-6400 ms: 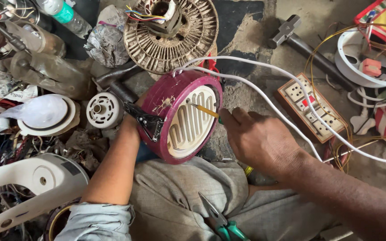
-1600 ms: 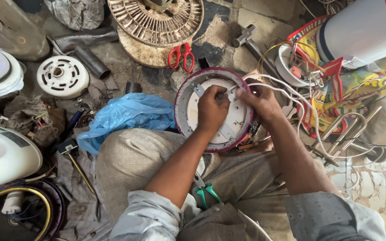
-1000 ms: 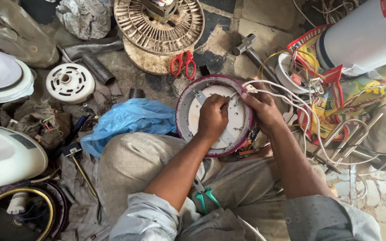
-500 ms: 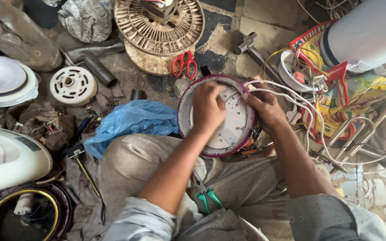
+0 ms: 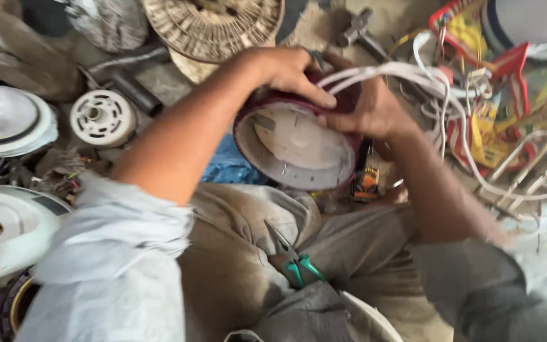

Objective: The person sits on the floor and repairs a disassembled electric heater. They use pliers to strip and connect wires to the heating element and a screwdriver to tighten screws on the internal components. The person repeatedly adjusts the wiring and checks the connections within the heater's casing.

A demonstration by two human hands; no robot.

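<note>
A: What is seen inside the round maroon housing (image 5: 295,142)?
B: A pale, cream-coloured inner plate is seen.

A: How is it held?
B: It is gripped above the lap, tilted: the left hand (image 5: 286,69) is closed over its top rim, the right hand (image 5: 368,114) clasped on its right side beside white cables (image 5: 413,73).

hands 2 (image 5: 289,69) | maroon housing 1 (image 5: 295,149) | pliers 1 (image 5: 292,256) | white discs 2 (image 5: 102,117)
</note>
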